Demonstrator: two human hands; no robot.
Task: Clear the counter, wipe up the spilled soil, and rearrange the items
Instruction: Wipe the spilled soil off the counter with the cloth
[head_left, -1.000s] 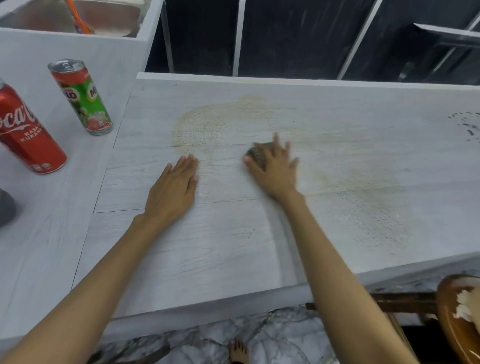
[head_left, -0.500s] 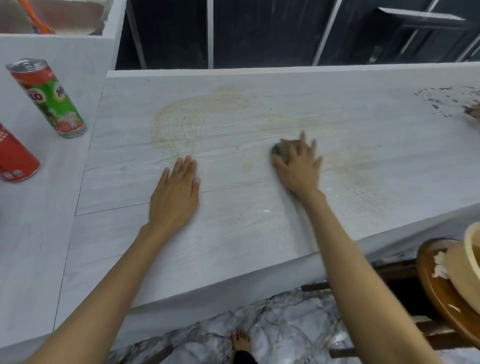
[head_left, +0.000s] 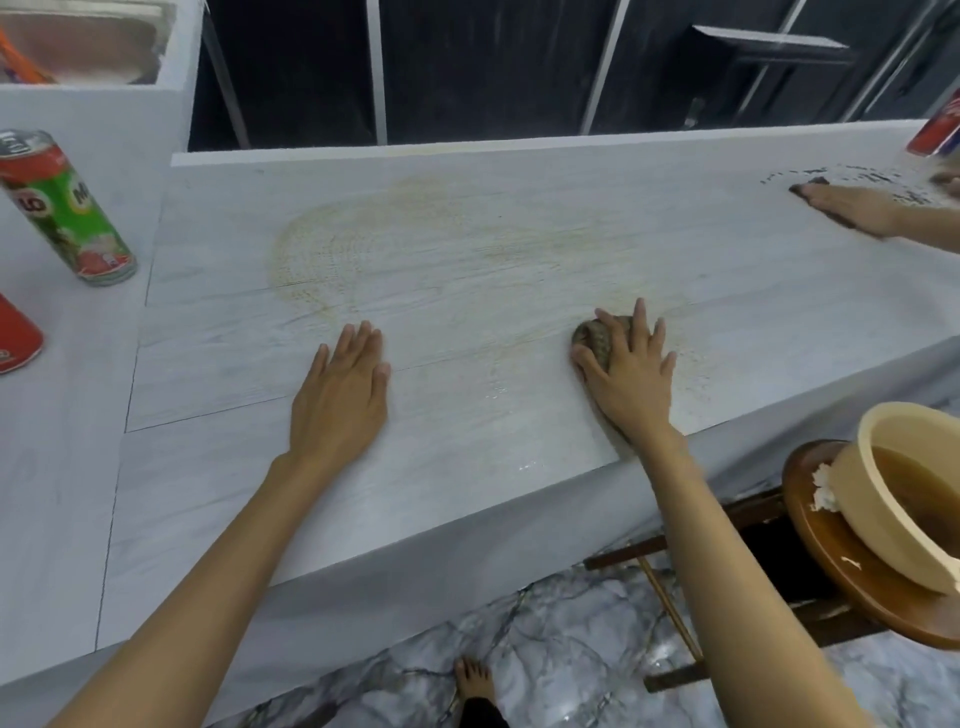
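My right hand (head_left: 631, 371) presses flat on a dirty brown cloth (head_left: 595, 338) on the pale grey counter (head_left: 467, 467). My left hand (head_left: 343, 395) lies flat and empty on the counter, fingers together, left of the cloth. A yellowish-brown smear of wiped soil (head_left: 332, 249) spreads across the counter beyond both hands. Dark loose soil (head_left: 857, 176) lies at the far right, where another person's hand (head_left: 852, 208) rests on a dark cloth.
A green Milo can (head_left: 62, 208) and a red cola can (head_left: 15, 338) stand at the left. Another red can (head_left: 935, 130) is at the far right. A beige basin of brown water (head_left: 914, 499) sits on a wooden stool (head_left: 852, 561) below the counter's front edge.
My right hand has slid the cloth rightward along the counter. The view has shifted right, bringing the other person's hand and the basin into sight. My left hand has stayed put.
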